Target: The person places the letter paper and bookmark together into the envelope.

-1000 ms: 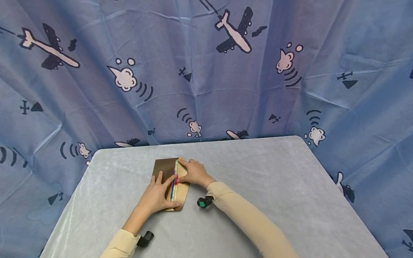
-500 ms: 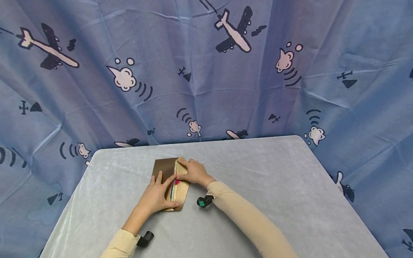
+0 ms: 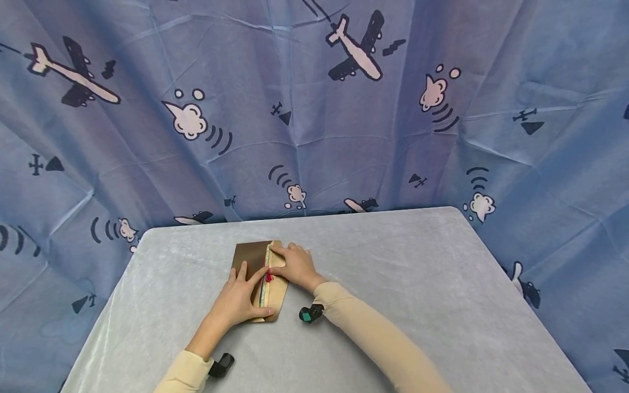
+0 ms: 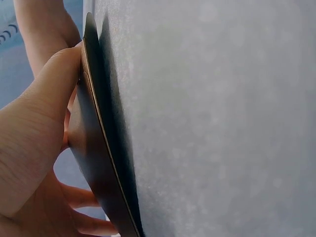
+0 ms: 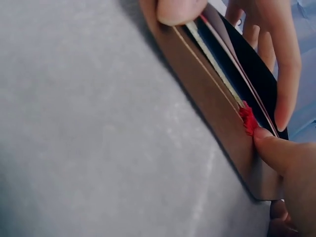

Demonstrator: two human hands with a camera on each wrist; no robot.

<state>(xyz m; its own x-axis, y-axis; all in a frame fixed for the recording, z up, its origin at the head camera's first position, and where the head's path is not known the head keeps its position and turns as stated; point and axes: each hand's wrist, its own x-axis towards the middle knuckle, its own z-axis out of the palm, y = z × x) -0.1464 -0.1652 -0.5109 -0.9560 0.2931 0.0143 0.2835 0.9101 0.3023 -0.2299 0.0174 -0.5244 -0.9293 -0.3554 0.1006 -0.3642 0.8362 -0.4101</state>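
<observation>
A brown card folder [image 3: 252, 254] lies on the table, with a tan flap [image 3: 277, 292] along its right side. A narrow patterned strip and a small red tassel [image 3: 269, 277] show at the flap's edge. My left hand [image 3: 235, 299] rests on the folder with fingers spread, its thumb near the flap's near end. My right hand [image 3: 298, 267] holds the folder's far right edge. In the right wrist view, its thumb touches the tassel [image 5: 248, 118], and a gap shows between the folder's layers [image 5: 215, 106]. The left wrist view shows the folder's edge [image 4: 94, 133] slightly raised.
A pale grey cloth covers the table [image 3: 393, 273]. Behind it hangs a blue curtain [image 3: 314, 109] printed with aeroplanes. Small black wrist cameras, one on the left wrist [image 3: 221, 364] and one on the right wrist [image 3: 311, 313], sit low over the cloth.
My right thumb has shifted slightly away from me along the strip, leaving the red tassel more visible. The right wrist has dropped a little towards me. My left hand has stayed put.
</observation>
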